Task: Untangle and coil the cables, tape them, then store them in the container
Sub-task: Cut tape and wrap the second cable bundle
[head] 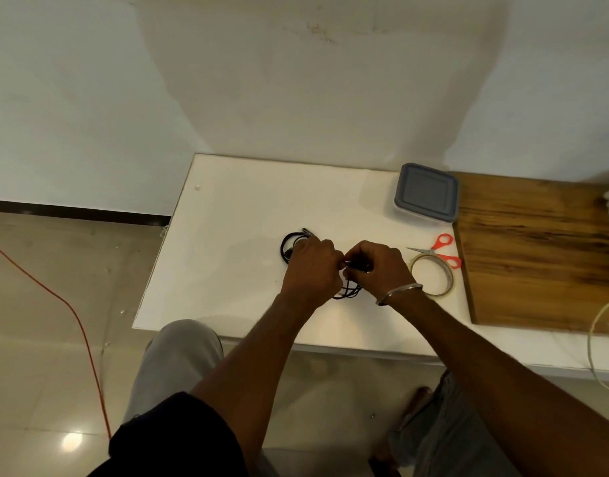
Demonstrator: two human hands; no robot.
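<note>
A: Showing which stage of the job, exactly?

B: Untangling, the first one. Both hands meet over the white tabletop [227,235], fingers curled inward. The right hand [377,266] pinches a dark bunch of the black cables [284,248] between thumb and fingertips. The left hand [310,268] closes on the same bunch, though its fingertips are turned away from the head view.

A: And the rest of the cable?

B: One loop lies on the table just beyond the left knuckles; a few strands sag beneath the fingers, toward the person. No finished coil can be seen.

A: So what remains?

B: Nearly everything, by my reading. The roll of tape [447,270] and the orange-handled scissors [441,250] lie untouched just outside the right hand. The grey-lidded container [426,192] stands farther off beyond them, lid on — coiling, taping and storing are all to come.
</note>
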